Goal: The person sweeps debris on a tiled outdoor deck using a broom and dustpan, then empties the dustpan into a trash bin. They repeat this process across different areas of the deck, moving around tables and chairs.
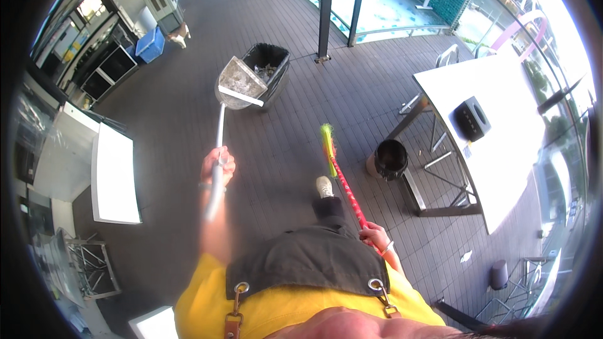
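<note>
My left hand is closed around the pale handle of a long-handled dustpan. The grey, stained pan is raised ahead of me and overlaps the near left side of a rectangular bin lined with a black bag. Some crumpled litter shows inside that bin. In my right hand is the red patterned handle of a broom. Its yellow-green and orange bristle head points forward, close to the floor; whether it touches cannot be told.
At right stands a white table bearing a black tissue-type box. A round lined bin is beside its leg. A white scrap lies on the plank floor. Ahead are a black post, a blue crate and a dog.
</note>
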A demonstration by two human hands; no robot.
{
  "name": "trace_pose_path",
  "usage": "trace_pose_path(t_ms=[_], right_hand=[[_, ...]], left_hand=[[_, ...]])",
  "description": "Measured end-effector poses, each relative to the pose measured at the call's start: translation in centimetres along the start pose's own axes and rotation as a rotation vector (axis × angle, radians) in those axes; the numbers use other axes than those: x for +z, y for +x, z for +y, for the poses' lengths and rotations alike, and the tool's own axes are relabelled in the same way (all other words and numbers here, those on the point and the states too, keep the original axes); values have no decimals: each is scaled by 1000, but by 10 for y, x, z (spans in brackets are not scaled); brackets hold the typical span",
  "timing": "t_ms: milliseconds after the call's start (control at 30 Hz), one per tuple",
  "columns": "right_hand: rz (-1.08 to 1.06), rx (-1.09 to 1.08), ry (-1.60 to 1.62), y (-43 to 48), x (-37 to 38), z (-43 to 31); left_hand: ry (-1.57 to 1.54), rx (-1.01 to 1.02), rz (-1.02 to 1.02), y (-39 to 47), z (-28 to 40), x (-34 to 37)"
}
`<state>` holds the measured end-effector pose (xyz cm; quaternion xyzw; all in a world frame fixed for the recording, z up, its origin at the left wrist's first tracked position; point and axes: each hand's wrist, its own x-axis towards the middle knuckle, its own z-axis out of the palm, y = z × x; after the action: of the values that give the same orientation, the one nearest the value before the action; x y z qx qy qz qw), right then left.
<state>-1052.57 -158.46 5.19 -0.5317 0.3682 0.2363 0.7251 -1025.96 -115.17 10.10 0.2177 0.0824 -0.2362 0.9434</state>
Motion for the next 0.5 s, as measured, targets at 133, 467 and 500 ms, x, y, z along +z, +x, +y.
trace_pose_path(t_ms=[133,467,500], right_hand=[[32,-291,-279,81,1,-71],[-13,-274,-467,203,10,-237],[-20,-265,-447,211,13,-246]], left_hand=[[408,210,246,105,2,21],[1215,312,776,286,-13,-29],[1270,325,808,297,-12,-42]])
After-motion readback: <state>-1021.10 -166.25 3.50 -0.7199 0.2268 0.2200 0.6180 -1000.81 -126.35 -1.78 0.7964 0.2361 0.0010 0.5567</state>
